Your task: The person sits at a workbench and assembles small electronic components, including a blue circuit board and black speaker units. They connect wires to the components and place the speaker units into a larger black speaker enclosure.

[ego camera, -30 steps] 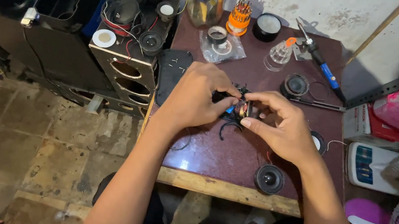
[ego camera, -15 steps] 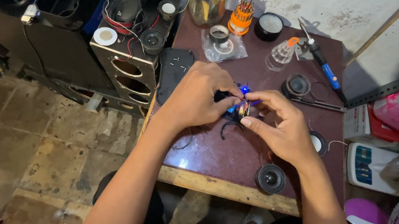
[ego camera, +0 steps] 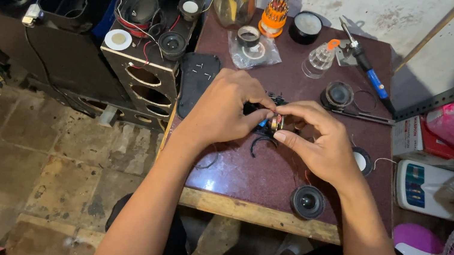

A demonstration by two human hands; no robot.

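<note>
Since the earlier frames little has shifted — both your hands stay closed over the same small part at the middle of the bench, and the blue glint seen between them half a second ago is now mostly covered. Your left hand (ego camera: 224, 109) pinches the small electronic part (ego camera: 272, 121) from the left, fingers curled tight; your right hand (ego camera: 322, 142) grips it from the right, thumb and forefinger closed on its round metal end. Black wires (ego camera: 261, 143) trail from it onto the maroon bench (ego camera: 244, 173). Near your right wrist lies a small black speaker (ego camera: 307, 201) — further back, an orange screwdriver set (ego camera: 273, 15) and a blue-handled soldering iron (ego camera: 367, 68).
</note>
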